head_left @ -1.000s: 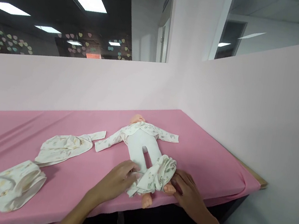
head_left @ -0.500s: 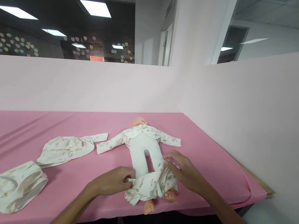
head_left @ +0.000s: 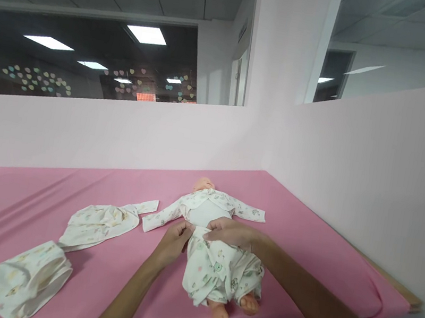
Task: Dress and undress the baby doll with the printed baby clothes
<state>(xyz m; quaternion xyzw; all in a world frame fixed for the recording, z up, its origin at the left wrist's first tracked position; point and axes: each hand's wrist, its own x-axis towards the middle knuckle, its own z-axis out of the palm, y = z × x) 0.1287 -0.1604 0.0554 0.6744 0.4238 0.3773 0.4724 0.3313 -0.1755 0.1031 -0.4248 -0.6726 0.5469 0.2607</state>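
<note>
A baby doll (head_left: 207, 213) lies on its back, its head toward the wall and its bare feet toward me. It wears a white printed long-sleeved top (head_left: 163, 216), sleeves spread out to both sides. Printed baby pants (head_left: 217, 272) cover its legs up to about the hips, bunched around the ankles. My left hand (head_left: 175, 240) pinches the waistband at the doll's hip on the left. At the front of the waistband, my right hand (head_left: 233, 234) is closed on the cloth, with the fingertips partly hidden.
A pink sheet (head_left: 106, 292) covers the table, which meets walls at the back and right. Left of the doll lie a printed baby top (head_left: 101, 223) and a folded printed garment (head_left: 26, 277). A board edge (head_left: 387, 278) shows along the right wall.
Both hands have moved up the doll's legs, away from me, drawing the pants from the shins to the hips. The white legs are now covered. The view has tilted slightly upward.
</note>
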